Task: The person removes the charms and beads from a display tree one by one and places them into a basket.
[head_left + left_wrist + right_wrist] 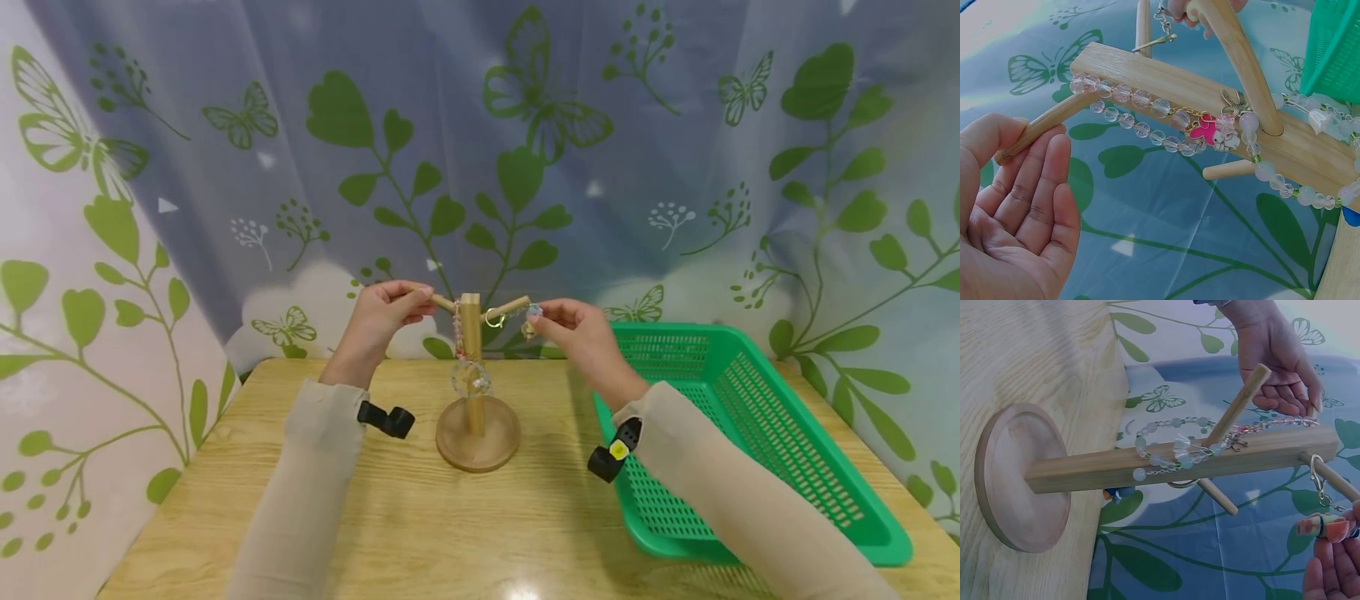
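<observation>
A wooden stand (471,333) with a round base and several pegs stands upright on the table. My left hand (378,321) pinches the end of its upper left peg (1047,125) between thumb and fingers. From that peg hangs a pink clear-bead bracelet (1141,98) with a pink charm. Lower down, a pale bead bracelet (1264,170) loops over another peg. My right hand (585,333) pinches a small colourful keychain charm (1325,526) beside the upper right peg. The keychain's metal clasp (1317,475) is hooked around that peg.
A green perforated basket (637,533) stands on the right of the wood-grain table (420,533), under my right forearm. Behind the table hangs a leaf and butterfly curtain (450,125). A small blue item (1122,492) shows behind the stand's post.
</observation>
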A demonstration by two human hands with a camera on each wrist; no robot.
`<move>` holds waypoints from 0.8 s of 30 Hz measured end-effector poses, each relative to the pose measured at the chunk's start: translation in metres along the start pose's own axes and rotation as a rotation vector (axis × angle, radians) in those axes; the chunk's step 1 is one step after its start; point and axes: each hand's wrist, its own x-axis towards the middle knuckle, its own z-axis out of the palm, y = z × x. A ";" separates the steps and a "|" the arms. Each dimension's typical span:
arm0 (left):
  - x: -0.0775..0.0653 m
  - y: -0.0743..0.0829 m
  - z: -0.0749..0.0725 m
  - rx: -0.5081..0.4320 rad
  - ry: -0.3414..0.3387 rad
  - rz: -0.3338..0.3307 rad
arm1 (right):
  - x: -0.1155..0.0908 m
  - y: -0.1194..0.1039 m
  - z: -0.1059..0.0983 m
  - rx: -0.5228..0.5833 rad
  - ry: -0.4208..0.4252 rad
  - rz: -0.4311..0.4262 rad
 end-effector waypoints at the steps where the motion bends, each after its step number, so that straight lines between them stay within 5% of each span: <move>1: 0.000 0.000 0.000 -0.002 -0.001 0.003 | 0.001 -0.001 -0.001 0.005 0.001 -0.005; 24: 0.001 -0.003 0.000 -0.030 0.014 0.008 | 0.000 -0.015 -0.018 0.039 0.035 -0.071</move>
